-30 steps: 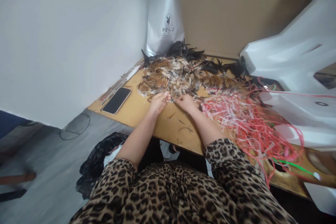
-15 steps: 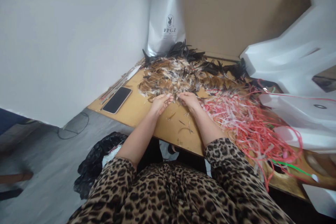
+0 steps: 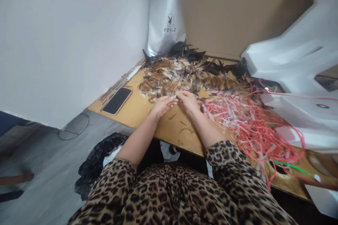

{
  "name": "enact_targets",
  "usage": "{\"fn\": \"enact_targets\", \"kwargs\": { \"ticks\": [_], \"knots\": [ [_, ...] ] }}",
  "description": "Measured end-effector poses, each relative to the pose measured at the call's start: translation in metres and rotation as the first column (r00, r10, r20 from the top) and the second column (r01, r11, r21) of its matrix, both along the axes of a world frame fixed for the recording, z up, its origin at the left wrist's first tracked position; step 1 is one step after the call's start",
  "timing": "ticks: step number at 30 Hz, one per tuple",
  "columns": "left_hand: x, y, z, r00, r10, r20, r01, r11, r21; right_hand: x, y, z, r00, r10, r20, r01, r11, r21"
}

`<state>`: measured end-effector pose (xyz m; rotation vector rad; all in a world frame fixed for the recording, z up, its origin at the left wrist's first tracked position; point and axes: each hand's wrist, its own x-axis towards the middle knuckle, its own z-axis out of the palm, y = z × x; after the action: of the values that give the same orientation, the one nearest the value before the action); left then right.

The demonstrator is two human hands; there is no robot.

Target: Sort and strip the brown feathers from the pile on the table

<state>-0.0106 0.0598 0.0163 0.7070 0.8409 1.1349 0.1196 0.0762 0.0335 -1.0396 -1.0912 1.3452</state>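
Note:
At the near edge of a heap of brown, white and black feathers [image 3: 171, 72], both my hands meet over the wooden table [image 3: 148, 114]. My left hand [image 3: 164, 105] is closed, thumb and fingers pinching what looks like a small feather, partly hidden by the fingers. The fingertips of my right hand [image 3: 188, 101] are pinched together at the same spot, touching or nearly touching the left ones, on the same small feather. A few loose feather scraps [image 3: 186, 124] lie on the table below the hands.
A phone [image 3: 117, 101] lies at the table's left. A tangle of red and pink ribbons [image 3: 248, 123] spreads over the right side, beside white moulded panels [image 3: 298, 59]. A white bag [image 3: 167, 21] stands behind the feathers. A black plastic bag [image 3: 97, 161] sits on the floor.
My hands have come closer together, the right fingertips moving left to meet the left hand's. The heap and the other things stay where they were.

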Motion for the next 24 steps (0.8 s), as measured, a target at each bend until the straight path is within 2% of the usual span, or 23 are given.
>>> {"fn": "enact_targets", "kwargs": {
  "ticks": [5, 9, 12, 18, 24],
  "knots": [
    [0.0, 0.002, -0.003, 1.0, -0.014, 0.01, 0.014, 1.0, 0.006, -0.001, 0.001, -0.004, 0.991, -0.081, 0.11, 0.073, 0.995, 0.072],
    [0.001, 0.002, -0.003, 1.0, -0.012, -0.025, 0.012, 1.0, 0.005, -0.005, 0.0, -0.007, 0.982, -0.099, 0.158, 0.085, 0.992, 0.096],
    [0.0, 0.002, -0.004, 0.999, -0.008, -0.04, 0.009, 1.0, 0.019, -0.005, -0.002, -0.004, 0.989, -0.066, 0.134, 0.059, 0.996, 0.06],
    [-0.001, 0.003, -0.007, 0.997, -0.024, -0.073, 0.028, 0.998, 0.056, 0.005, -0.004, 0.007, 0.992, 0.093, 0.079, -0.089, 0.995, -0.053],
    [0.0, 0.0, -0.005, 0.993, -0.056, -0.099, 0.064, 0.995, 0.08, 0.007, 0.001, -0.002, 0.996, 0.091, -0.015, -0.092, 0.993, -0.069]
  ]
}}
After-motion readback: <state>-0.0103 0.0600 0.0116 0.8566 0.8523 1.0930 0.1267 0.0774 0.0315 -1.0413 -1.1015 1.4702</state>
